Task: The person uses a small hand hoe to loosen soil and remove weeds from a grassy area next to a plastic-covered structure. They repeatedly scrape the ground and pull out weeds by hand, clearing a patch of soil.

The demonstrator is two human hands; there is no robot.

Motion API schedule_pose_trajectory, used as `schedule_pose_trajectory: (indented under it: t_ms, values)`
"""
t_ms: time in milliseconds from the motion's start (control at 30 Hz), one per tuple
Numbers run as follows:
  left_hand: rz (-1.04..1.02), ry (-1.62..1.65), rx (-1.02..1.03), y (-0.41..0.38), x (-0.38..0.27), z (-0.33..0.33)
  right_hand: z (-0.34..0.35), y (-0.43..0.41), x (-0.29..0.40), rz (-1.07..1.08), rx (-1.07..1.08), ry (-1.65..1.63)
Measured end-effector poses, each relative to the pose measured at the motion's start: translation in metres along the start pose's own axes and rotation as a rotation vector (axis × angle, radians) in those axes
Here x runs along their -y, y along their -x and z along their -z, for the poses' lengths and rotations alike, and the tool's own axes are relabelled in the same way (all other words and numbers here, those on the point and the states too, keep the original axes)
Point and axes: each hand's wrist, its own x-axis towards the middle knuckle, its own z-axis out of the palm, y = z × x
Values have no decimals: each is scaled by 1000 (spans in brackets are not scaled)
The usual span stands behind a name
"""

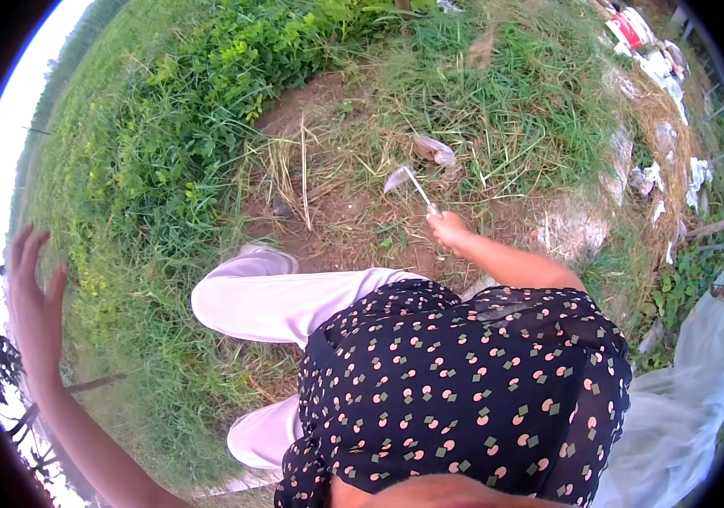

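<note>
At the picture's left edge my left hand (38,292) is raised with its fingers apart and nothing in it, the grass behind it. My right hand (447,230) is closed around the handle of a small bladed hand tool (398,179). A thin pale shaft joins this grip to a broad, flat metal blade; whether it is a hoe or a sickle I cannot tell. The blade is over bare soil strewn with cut grass (362,168). Just above and to the right of the blade lies a crumpled, dirty plastic scrap (435,151).
Leafy green plants (241,57) and tall grass (501,95) grow around the soil patch. Dry stalks (304,171) lie on it. A white-and-red bucket (629,28) and plastic litter (660,70) are at the upper right, with a wire fence behind. White sheeting (666,406) hangs at the lower right.
</note>
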Motion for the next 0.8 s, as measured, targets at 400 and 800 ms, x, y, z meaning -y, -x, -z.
schedule_pose_trajectory:
  t_ms: [400, 800]
  values:
    - [681, 563, 257, 218, 47, -119, -36, -15, -27, -23, 58, 265]
    - [1269, 538, 146, 489, -48, -144, -137, 23, 135, 326, 338, -46]
